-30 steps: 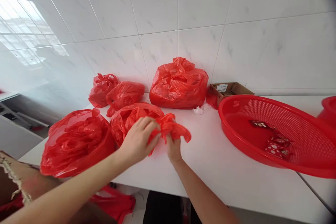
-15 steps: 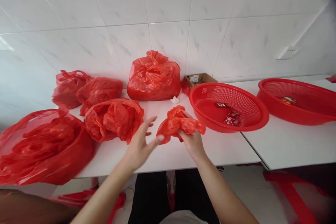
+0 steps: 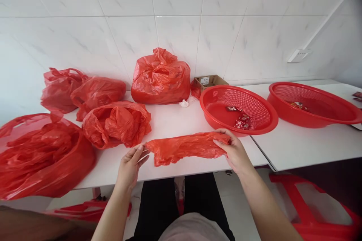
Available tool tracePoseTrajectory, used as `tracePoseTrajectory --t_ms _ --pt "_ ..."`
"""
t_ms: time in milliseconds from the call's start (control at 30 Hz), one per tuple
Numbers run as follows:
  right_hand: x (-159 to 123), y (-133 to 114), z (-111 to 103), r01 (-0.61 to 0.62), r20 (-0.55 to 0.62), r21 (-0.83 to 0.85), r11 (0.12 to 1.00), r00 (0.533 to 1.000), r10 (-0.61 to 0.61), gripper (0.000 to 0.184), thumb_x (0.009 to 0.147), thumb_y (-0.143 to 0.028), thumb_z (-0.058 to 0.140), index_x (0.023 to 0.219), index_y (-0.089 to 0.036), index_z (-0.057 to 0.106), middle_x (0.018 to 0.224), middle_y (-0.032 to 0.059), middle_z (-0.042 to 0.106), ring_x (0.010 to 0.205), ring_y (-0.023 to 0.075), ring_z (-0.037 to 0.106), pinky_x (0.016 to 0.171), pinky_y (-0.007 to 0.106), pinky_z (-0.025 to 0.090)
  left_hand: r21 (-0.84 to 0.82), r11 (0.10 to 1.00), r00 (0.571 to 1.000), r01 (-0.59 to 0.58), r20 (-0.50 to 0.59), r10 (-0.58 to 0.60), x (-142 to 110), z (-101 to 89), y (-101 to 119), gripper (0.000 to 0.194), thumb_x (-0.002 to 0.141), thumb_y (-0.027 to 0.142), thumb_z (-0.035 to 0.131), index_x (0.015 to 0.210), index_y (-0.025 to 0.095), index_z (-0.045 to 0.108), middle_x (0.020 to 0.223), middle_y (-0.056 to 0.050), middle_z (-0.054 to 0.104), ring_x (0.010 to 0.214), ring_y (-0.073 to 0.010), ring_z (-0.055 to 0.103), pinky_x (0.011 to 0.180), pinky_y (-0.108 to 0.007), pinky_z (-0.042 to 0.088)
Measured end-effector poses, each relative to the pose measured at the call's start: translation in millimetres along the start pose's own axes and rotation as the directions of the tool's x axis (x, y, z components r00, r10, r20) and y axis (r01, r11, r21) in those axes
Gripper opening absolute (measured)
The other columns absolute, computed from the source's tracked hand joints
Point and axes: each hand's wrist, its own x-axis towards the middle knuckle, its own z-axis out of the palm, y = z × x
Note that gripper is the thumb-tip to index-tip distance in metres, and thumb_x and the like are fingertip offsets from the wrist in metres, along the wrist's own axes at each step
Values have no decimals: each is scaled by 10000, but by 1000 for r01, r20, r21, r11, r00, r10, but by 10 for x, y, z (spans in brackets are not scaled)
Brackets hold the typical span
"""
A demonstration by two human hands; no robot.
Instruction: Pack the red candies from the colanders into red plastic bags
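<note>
A crinkled red plastic bag [image 3: 186, 148] is stretched sideways between my two hands, just above the front part of the white table [image 3: 166, 120]. My left hand [image 3: 131, 163] pinches one end of it between thumb and fingertips. At the other end, my right hand [image 3: 233, 148] is closed round the bunched plastic. Left of my left hand lies an opened red bag [image 3: 121, 125] stuffed with crumpled plastic. Beyond my right hand stands a red perforated basket [image 3: 240, 86] with several small dark red patterned packets [image 3: 242, 121] in it.
A large tied red bag [image 3: 161, 79] sits against the tiled wall, beside a small cardboard box [image 3: 210, 81]. Smaller red bags [image 3: 63, 90] and a wide bag of crumpled plastic [image 3: 42, 158] are at left. At right is a second red basket [image 3: 313, 116]; a red stool [image 3: 308, 203] stands below.
The red bag was bunched in my right hand with my left hand open beside it. Now my left hand has taken one end, and the bag is drawn out lengthwise.
</note>
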Motion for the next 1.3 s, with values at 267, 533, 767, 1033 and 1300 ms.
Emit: tracePoseTrajectory --t_ms 267,533,767,1033,1300 --pt "-98 -28 241 158 53 -238 958 987 -149 247 805 -284 668 1043 -235 624 1132 51 639 1018 206 612 863 320 504 496 341 564 -799 419 711 -490 643 354 209 860 191 596 1037 288 651 1287 -75 575 1279 -304 463 1053 -530 408" --pt "-225 17 44 197 175 -418 887 975 -135 205 810 -223 613 1015 -221 620 1105 59 637 983 198 623 837 316 519 698 69 659 -713 633 406 30 736 97 254 912 385 535 813 252 728 1300 -77 628 1245 -395 500 1022 -648 340" --pt "-301 -192 -212 294 350 -689 662 935 -52 379 843 -394 662 1208 -291 635 1410 69 489 1308 271 462 1081 451 396 681 133 656 -720 604 452 16 696 142 362 954 306 449 656 200 625 799 -57 734 733 -209 667 879 -430 483" --pt "-151 -425 348 660 603 -628 412 747 -280 294 912 -282 567 1192 -255 653 1193 35 661 1174 223 556 1049 431 412 522 150 524 -840 707 474 -67 665 104 193 917 226 501 780 205 635 1225 -72 686 1176 -289 602 934 -430 473" --pt "-201 -35 442 625 788 -593 507 581 206 290 968 -293 451 1212 -225 593 1039 41 702 909 172 653 788 279 483 177 397 296 -901 919 262 -154 392 351 124 915 181 527 800 200 566 831 -23 661 780 -144 597 921 -348 461"
